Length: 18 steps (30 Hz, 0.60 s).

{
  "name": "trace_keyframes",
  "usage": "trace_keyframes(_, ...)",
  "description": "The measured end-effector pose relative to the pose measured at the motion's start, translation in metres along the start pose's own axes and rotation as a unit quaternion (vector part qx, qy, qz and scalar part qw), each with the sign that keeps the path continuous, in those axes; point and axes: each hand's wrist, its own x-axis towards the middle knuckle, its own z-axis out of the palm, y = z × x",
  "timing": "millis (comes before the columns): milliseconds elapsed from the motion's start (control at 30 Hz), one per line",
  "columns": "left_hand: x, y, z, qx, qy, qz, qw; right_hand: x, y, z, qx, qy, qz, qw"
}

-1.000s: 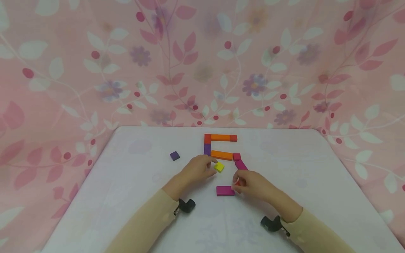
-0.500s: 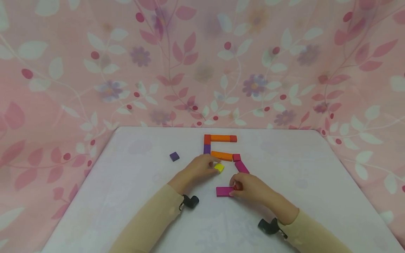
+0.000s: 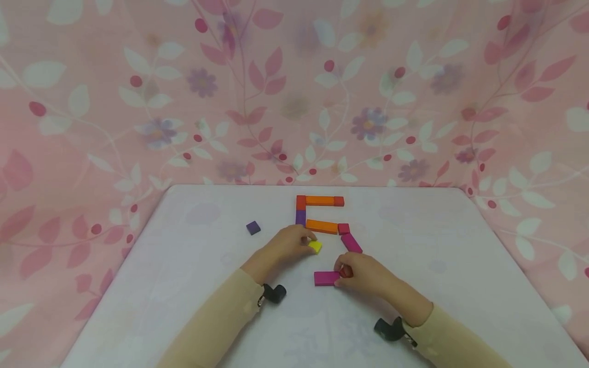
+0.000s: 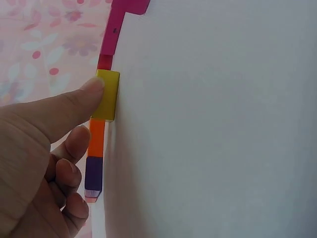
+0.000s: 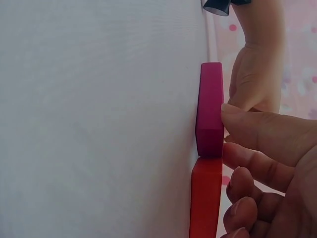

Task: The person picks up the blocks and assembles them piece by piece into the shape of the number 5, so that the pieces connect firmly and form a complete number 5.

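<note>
My left hand (image 3: 290, 243) pinches a small yellow block (image 3: 315, 247) low over the white table. In the left wrist view the thumb presses the yellow block's (image 4: 109, 94) face, while the other fingers curl below. My right hand (image 3: 368, 273) is at the right end of a flat magenta block (image 3: 324, 278), thumb and index finger about that end. A red block (image 3: 342, 273), mostly covered by the fingers, adjoins it. In the right wrist view the thumb touches the magenta block (image 5: 210, 101), and the red block (image 5: 205, 196) butts against it.
Beyond the hands, orange blocks (image 3: 321, 226), red blocks (image 3: 301, 202) and a purple block (image 3: 300, 217) form an angular outline. A slanted magenta block (image 3: 352, 243) continues it on the right. A dark purple block (image 3: 253, 228) lies apart at left. Patterned cloth (image 3: 294, 92) hangs behind.
My right hand has brought the red block left against the flat magenta block's end. The left hand has closed on the yellow block and shifted it slightly left and nearer.
</note>
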Motion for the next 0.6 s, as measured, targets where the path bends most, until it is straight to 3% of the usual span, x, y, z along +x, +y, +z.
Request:
trace_keyframes(167, -0.005, -0.005, -0.001, 0.011, 0.002, 0.0, 0.9999, 0.0, -0.001, 0.001, -0.002, 0.003, 0.01, 0.9999)
trace_keyframes(367, -0.018, -0.009, -0.003, -0.006, -0.011, -0.029, 0.9995, 0.001, -0.001, 0.001, -0.002, 0.002, 0.023, 0.9997)
trace_keyframes(600, -0.032, -0.011, -0.006, -0.008, -0.005, -0.013, 0.9999, 0.002, 0.0, 0.002, -0.002, 0.0, 0.028, 0.9996)
